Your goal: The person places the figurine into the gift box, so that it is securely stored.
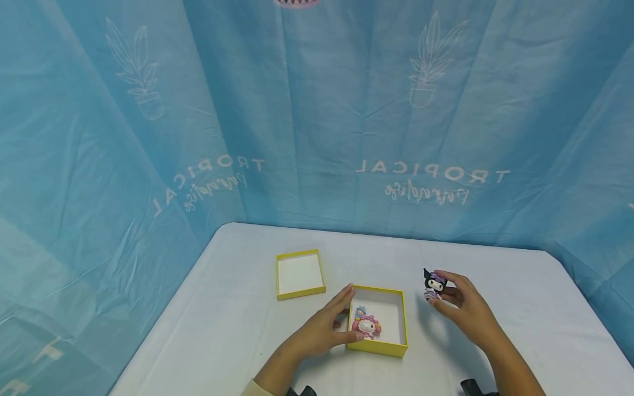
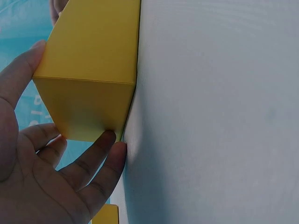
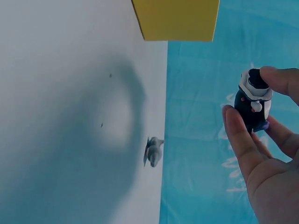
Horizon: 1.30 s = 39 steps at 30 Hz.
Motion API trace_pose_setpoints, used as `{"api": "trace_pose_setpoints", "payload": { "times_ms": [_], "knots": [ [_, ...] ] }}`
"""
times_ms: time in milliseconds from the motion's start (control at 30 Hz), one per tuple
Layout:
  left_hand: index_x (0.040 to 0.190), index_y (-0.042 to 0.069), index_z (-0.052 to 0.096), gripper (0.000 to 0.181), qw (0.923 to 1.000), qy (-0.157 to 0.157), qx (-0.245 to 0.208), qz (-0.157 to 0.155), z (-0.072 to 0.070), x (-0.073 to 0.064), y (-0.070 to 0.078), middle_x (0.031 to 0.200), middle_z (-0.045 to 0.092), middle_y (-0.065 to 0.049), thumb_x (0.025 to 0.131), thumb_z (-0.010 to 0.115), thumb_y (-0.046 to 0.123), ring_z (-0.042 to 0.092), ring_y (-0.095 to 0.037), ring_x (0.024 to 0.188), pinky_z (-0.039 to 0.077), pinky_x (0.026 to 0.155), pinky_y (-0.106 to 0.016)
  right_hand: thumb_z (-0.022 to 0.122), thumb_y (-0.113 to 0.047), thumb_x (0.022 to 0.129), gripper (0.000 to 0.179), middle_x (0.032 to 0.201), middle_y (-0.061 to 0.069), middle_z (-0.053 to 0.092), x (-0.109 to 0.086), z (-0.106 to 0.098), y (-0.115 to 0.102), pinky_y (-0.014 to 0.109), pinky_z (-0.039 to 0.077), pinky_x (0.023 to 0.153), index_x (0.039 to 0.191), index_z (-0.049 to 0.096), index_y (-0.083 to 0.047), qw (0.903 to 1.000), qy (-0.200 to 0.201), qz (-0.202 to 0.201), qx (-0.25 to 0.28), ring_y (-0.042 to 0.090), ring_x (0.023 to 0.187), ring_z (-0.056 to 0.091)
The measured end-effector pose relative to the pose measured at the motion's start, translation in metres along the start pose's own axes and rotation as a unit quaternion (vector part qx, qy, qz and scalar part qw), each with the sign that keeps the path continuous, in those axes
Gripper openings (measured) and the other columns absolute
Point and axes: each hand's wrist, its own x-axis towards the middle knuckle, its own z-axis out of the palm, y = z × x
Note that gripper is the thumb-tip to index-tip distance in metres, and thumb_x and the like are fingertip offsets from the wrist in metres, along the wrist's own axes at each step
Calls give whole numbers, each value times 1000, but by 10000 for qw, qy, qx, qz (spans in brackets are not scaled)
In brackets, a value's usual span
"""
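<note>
My left hand (image 1: 324, 327) holds the yellow box (image 2: 88, 42) at its left side, thumb at the front rim and fingers along the wall. Inside the open box (image 1: 393, 319), a pink-hooded figurine (image 1: 367, 326) and a small blue figurine (image 1: 360, 313) lie in the left part. To the right of the box, my right hand (image 1: 468, 311) pinches a black-and-white figurine with a purple band (image 1: 435, 285) between thumb and fingertips. The right wrist view shows that figurine (image 3: 252, 102) from another side, held above the tabletop.
A shallow yellow-edged lid (image 1: 299, 274), white inside, lies behind and left of the box. In the right wrist view, a small grey object (image 3: 153, 151) stands on the white tabletop (image 3: 70, 37). Blue printed curtains (image 1: 317, 110) hang around the table.
</note>
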Motion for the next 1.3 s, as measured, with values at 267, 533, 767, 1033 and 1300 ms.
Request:
{"api": "trace_pose_setpoints", "payload": {
  "times_ms": [267, 533, 767, 1033, 1300],
  "knots": [
    [162, 32, 20, 95, 10000, -49, -13, 2, -1, 1, -1, 166, 4, 31, 87, 76, 51, 29, -17, 154, 50, 112, -35, 80, -32, 88, 76, 146, 15, 44, -1, 8, -12, 29, 60, 93, 152, 42, -16, 9996, -154, -35, 228, 35, 127, 60],
    [160, 41, 19, 94, 9999, -32, -98, -17, -1, 0, -1, 165, 4, 33, 87, 76, 52, 26, -15, 155, 48, 113, -36, 79, -20, 89, 71, 146, 15, 44, 1, 18, -14, 28, 58, 96, 150, 43, -15, 9987, -210, -287, 361, 35, 128, 60],
    [162, 36, 19, 95, 9999, -47, -97, 21, -1, 0, -2, 166, 4, 31, 87, 76, 51, 28, -16, 154, 48, 113, -36, 80, -22, 89, 70, 145, 14, 45, 1, 26, -19, 30, 58, 98, 149, 45, -20, 9984, -260, -341, 356, 33, 126, 61],
    [161, 38, 20, 93, 10000, -24, -21, 6, 0, 1, -1, 167, 6, 28, 87, 76, 51, 28, -18, 154, 49, 113, -36, 82, -20, 86, 71, 143, 13, 48, 3, 31, -24, 26, 59, 95, 148, 47, -19, 9974, -337, -172, 609, 31, 125, 63],
    [162, 33, 22, 93, 10000, 4, 16, -26, 0, 1, -1, 167, 7, 28, 88, 76, 49, 26, -19, 155, 48, 113, -37, 84, -31, 84, 72, 140, 11, 51, 4, 37, -27, 25, 59, 95, 145, 49, -18, 9968, -391, -333, 610, 28, 122, 64]
  ]
}}
